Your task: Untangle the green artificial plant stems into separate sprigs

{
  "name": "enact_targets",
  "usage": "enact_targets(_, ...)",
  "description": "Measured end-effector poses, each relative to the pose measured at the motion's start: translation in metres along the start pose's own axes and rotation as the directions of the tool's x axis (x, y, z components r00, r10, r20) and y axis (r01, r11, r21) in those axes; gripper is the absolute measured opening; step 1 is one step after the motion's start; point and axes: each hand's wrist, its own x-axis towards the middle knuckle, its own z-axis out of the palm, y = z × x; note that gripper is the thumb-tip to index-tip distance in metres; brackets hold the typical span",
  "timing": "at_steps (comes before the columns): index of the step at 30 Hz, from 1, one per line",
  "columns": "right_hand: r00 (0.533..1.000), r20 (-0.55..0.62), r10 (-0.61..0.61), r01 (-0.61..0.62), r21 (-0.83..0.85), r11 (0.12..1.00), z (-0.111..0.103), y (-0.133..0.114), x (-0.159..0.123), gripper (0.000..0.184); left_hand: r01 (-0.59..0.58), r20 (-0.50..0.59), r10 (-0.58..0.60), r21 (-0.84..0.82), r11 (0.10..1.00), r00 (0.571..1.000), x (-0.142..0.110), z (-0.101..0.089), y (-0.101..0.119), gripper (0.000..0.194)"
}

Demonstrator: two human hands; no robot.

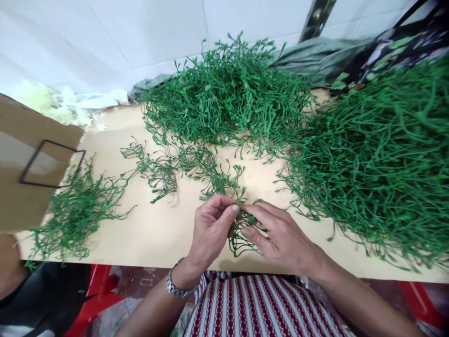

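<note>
My left hand (212, 229) and my right hand (280, 236) meet over the front of a pale tabletop (157, 229), both pinching one small green plastic sprig (242, 231) between the fingertips. Its thin stems hang down between my hands. A watch sits on my left wrist. Loose green sprigs (168, 171) lie scattered just beyond my hands.
A large heap of green plastic stems (228, 93) lies at the back centre, a bigger one (379, 159) on the right. A smaller pile (75, 210) sits at the left beside a brown cardboard box (21, 154). White tiled wall behind; red stool parts below.
</note>
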Motion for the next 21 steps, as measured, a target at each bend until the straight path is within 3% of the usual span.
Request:
enact_targets(5, 0.997, 0.025, 0.077, -0.078, 0.07, 0.994, 0.002, 0.002, 0.002, 0.011, -0.058, 0.036, 0.056, 0.059, 0.997, 0.998, -0.001, 0.002, 0.003, 0.011)
enact_targets(8, 0.999, 0.021, 0.046, -0.047, 0.061, 0.997, 0.0, 0.004, 0.003, 0.012, -0.091, 0.042, 0.087, 0.103, 0.99, 0.995, 0.0, 0.0, 0.005, 0.01)
enact_targets(12, 1.0, -0.004, -0.022, 0.022, 0.032, 0.999, -0.004, 0.006, 0.003, 0.014, 0.086, 0.112, -0.081, -0.045, 0.995, 0.99, 0.0, -0.004, 0.007, 0.015)
enact_targets(16, 0.995, -0.048, -0.086, 0.083, -0.061, 0.995, -0.002, 0.008, 0.004, 0.017, 0.29, 0.16, -0.253, -0.286, 0.913, 0.954, -0.002, -0.001, 0.009, 0.016)
enact_targets(21, 0.982, -0.083, -0.168, 0.149, -0.2, 0.968, 0.003, 0.013, 0.005, 0.016, 0.36, 0.206, -0.303, -0.357, 0.862, 0.93, -0.004, 0.0, 0.01, 0.012)
